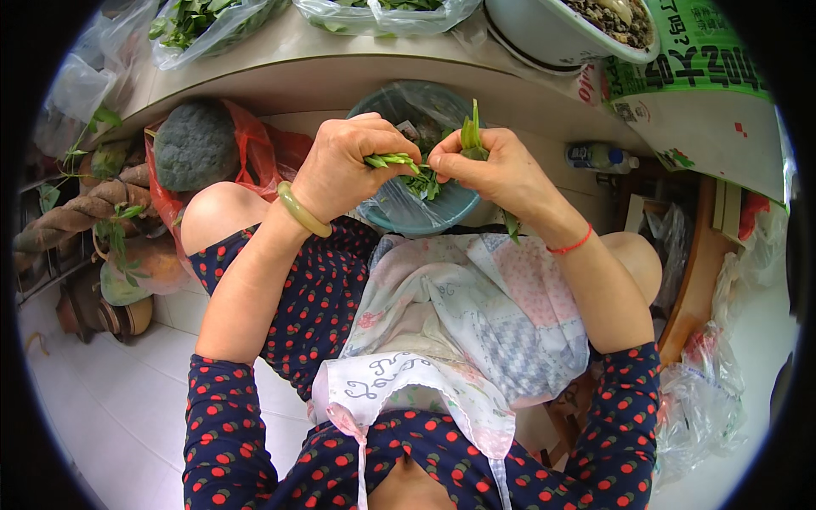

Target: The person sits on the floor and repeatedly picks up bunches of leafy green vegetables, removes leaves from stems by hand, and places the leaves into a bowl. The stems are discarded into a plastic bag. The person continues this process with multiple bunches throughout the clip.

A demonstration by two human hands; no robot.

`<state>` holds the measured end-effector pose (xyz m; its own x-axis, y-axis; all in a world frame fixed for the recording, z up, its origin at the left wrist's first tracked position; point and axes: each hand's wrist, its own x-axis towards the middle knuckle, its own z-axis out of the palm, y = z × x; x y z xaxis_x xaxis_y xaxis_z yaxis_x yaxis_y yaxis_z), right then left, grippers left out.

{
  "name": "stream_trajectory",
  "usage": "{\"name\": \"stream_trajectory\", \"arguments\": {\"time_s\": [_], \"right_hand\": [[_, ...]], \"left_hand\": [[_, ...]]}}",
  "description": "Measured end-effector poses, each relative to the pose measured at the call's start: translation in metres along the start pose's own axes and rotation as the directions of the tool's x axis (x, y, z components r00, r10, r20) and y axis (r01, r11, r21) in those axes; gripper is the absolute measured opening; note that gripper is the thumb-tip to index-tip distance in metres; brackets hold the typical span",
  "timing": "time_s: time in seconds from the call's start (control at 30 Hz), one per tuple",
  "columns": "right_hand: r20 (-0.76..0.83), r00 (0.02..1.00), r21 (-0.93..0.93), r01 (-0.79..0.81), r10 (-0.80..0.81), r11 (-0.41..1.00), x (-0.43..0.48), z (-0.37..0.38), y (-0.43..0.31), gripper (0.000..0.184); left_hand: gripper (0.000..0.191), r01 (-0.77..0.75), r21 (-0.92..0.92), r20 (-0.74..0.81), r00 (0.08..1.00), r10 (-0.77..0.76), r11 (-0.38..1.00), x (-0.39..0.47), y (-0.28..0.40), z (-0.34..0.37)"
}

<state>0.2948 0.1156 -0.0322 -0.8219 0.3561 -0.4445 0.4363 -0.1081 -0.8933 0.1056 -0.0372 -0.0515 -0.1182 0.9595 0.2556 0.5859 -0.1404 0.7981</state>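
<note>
My left hand is closed around a small bunch of green stems, whose ends stick out past the thumb. Opposite it, my right hand grips some leafy greens; stems rise above the fingers and a leaf hangs below the palm. The fingertips of both hands nearly meet. Beneath them stands a teal plastic bin with a clear liner bag. Loose green leaves and other scraps lie inside it, partly hidden by my hands.
A ledge ahead carries bags of greens and a white plant pot. To the left, a dark green squash sits in a red plastic bag. A plastic bottle lies at right, near a wooden edge.
</note>
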Motion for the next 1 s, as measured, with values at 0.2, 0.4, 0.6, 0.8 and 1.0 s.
{"name": "stream_trajectory", "arguments": {"time_s": [0.2,0.4,0.6,0.8,1.0], "right_hand": [[0.055,0.998,0.046,-0.008,0.005,0.999,0.000,-0.001,0.005,0.022],[0.049,0.996,0.212,-0.078,0.069,0.974,0.001,0.002,0.001,0.019],[0.039,0.986,0.052,-0.162,0.160,0.985,0.012,0.001,0.034,0.026],[-0.023,0.998,-0.049,-0.065,0.063,0.997,0.009,0.007,0.030,0.029],[0.019,0.995,0.007,0.098,-0.098,0.995,0.009,0.020,0.032,0.038]], "left_hand": [[0.024,-0.004,-0.010,-0.007,1.000,0.003,1.000,0.003,0.003,0.005],[0.011,0.242,-0.376,-0.083,0.953,-0.293,0.894,-0.001,0.006,0.005],[0.012,0.239,-0.891,0.004,0.855,-0.519,0.385,0.005,-0.002,-0.030],[0.020,0.491,-0.661,0.103,0.808,-0.580,0.567,0.000,0.010,-0.005],[0.027,0.513,-0.580,0.129,0.825,-0.550,0.633,0.006,0.009,0.019]]}}
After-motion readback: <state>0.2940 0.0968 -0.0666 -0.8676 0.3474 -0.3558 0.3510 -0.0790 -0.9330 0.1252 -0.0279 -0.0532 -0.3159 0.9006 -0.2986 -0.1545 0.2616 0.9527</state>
